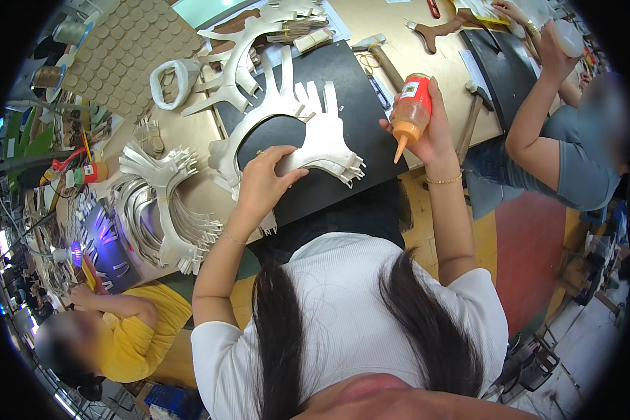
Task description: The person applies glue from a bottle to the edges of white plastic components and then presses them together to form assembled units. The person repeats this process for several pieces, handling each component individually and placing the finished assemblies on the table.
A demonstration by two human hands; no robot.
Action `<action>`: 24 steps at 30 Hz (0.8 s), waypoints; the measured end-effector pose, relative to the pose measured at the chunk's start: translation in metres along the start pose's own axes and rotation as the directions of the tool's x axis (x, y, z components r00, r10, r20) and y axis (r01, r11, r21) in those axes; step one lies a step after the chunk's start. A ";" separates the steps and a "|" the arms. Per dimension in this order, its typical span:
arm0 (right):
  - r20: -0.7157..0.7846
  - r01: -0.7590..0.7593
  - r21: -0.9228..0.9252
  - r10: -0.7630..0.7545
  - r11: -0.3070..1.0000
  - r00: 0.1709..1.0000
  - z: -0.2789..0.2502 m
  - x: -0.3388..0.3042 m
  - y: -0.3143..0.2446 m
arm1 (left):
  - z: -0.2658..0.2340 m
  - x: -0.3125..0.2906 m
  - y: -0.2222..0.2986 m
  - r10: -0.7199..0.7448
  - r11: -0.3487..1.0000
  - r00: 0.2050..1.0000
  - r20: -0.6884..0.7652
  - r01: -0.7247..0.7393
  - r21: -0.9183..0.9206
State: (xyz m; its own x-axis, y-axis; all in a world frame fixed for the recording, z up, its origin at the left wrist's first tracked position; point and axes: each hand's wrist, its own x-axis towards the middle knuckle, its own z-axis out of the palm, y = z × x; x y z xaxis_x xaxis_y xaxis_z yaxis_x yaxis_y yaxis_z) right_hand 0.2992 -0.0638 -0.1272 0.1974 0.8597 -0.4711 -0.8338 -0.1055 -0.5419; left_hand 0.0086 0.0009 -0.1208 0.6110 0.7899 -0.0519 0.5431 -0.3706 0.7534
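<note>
My left hand (267, 178) pinches the edge of a white, branched leather piece (323, 136) between thumb and fingers, over a black board (378, 126). Strips fan out at the far end of this piece, with short tabs at its right end. Another white curved piece (241, 136) lies beside it, reaching away to the left. Raised right of the board, my right hand (434, 129) is wrapped round a squeeze bottle (414, 112). The bottle is tipped nozzle-down, with a red base, a clear middle and an orange nozzle; its tip is apart from the leather.
Stacked white pieces (164, 210) lie at the left, below a white cloth-lined container (173, 84). One hammer (385, 63) lies behind the board, another (474, 112) to the right. A co-worker (567, 140) sits at the right, another in yellow (136, 336) at the lower left.
</note>
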 end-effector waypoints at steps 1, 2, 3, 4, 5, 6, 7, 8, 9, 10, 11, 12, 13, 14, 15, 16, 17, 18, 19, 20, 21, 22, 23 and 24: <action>0.013 0.000 0.004 0.000 1.000 1.000 0.000 0.001 0.000 | 0.001 0.000 -0.001 -0.087 0.995 0.995 0.047 0.088 -0.037; 0.011 -0.001 0.008 0.001 1.000 1.000 0.000 0.001 0.000 | 0.002 0.000 -0.001 -0.155 0.983 0.984 0.091 0.163 -0.086; 0.010 -0.005 0.017 0.005 1.000 1.000 0.000 0.002 0.000 | 0.003 0.000 -0.002 -0.092 0.993 0.995 0.044 0.094 -0.064; 0.013 0.002 0.013 -0.002 1.000 1.000 0.000 0.002 0.000 | 0.005 0.000 -0.003 -0.009 0.999 1.000 -0.008 0.009 -0.054; 0.016 0.006 0.015 -0.007 1.000 1.000 0.000 0.002 0.001 | 0.005 0.000 -0.004 0.056 0.998 0.997 -0.049 -0.057 -0.033; 0.020 0.005 0.020 -0.005 1.000 1.000 0.000 0.001 0.000 | 0.004 0.000 -0.005 -0.022 0.992 0.999 -0.042 0.016 -0.129; 0.009 0.015 0.010 -0.015 1.000 1.000 -0.001 0.001 0.000 | 0.001 -0.002 -0.005 -0.117 0.970 0.993 -0.018 0.111 -0.216; -0.002 0.020 0.003 -0.020 1.000 1.000 -0.001 0.001 0.000 | -0.004 -0.005 -0.004 -0.224 0.930 0.974 0.023 0.221 -0.294; -0.003 0.025 -0.001 -0.025 1.000 1.000 -0.002 0.001 -0.001 | -0.011 -0.008 -0.002 -0.220 0.925 0.975 -0.002 0.208 -0.318; -0.005 0.026 -0.002 -0.026 1.000 1.000 -0.003 0.001 -0.001 | -0.021 -0.011 0.001 -0.231 0.917 0.973 -0.018 0.212 -0.338; 0.001 0.027 0.000 -0.027 1.000 1.000 -0.004 0.001 -0.002 | -0.032 -0.015 0.004 -0.251 0.909 0.967 -0.029 0.226 -0.350; 0.012 0.026 0.007 -0.026 1.000 1.000 -0.004 0.001 -0.003 | -0.046 -0.019 0.008 -0.270 0.905 0.962 -0.049 0.236 -0.355; 0.006 0.027 0.005 -0.027 1.000 1.000 -0.005 0.001 -0.003 | -0.061 -0.024 0.012 -0.304 0.897 0.950 -0.064 0.263 -0.356; 0.008 0.027 0.005 -0.027 1.000 1.000 -0.005 0.002 -0.004 | -0.075 -0.028 0.017 -0.292 0.904 0.951 -0.102 0.239 -0.355; 0.008 0.020 0.014 -0.021 1.000 1.000 -0.004 0.002 -0.004 | -0.088 -0.030 0.021 -0.284 0.909 0.948 -0.141 0.219 -0.355; 0.015 0.026 0.010 -0.027 1.000 1.000 -0.003 0.002 -0.004 | -0.096 -0.029 0.023 -0.248 0.933 0.946 -0.210 0.174 -0.316; 0.021 0.027 0.014 -0.027 1.000 0.999 -0.003 0.002 -0.003 | -0.103 -0.027 0.025 -0.208 0.953 0.938 -0.278 0.131 -0.273; 0.029 0.027 0.018 -0.028 0.999 0.999 -0.001 0.002 -0.003 | -0.108 -0.024 0.027 -0.165 0.970 0.924 -0.344 0.089 -0.226; 0.018 0.025 0.017 -0.025 1.000 1.000 0.000 0.002 -0.002 | -0.109 -0.019 0.027 -0.124 0.972 0.924 -0.362 0.039 -0.233; 0.007 0.024 0.017 -0.024 1.000 1.000 0.001 0.001 -0.001 | -0.108 -0.015 0.028 -0.099 0.984 0.935 -0.340 0.041 -0.175; 0.006 0.021 0.026 -0.022 0.999 1.000 0.001 0.000 -0.001 | -0.104 -0.011 0.029 -0.063 0.994 0.947 -0.314 0.031 -0.105; 0.007 0.037 0.014 -0.037 0.999 0.999 0.001 0.000 -0.001 | -0.101 -0.008 0.029 -0.036 0.999 0.958 -0.285 0.027 -0.038; 0.014 0.050 0.010 -0.051 0.999 0.999 0.000 -0.001 -0.002 | -0.092 -0.010 0.031 0.010 0.998 0.972 -0.233 -0.022 -0.052; 0.028 0.059 0.011 -0.060 0.998 0.998 -0.001 -0.003 -0.002 | -0.080 -0.009 0.031 0.042 0.999 0.986 -0.162 -0.045 -0.014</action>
State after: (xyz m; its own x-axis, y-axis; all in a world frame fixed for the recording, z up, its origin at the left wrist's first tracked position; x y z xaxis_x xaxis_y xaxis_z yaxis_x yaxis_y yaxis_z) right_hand 0.3011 -0.0671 -0.1257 0.2325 0.8780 -0.4184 -0.8262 -0.0487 -0.5613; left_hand -0.0260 0.0213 -0.0440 0.5317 0.8425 0.0868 0.5073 -0.3989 0.7639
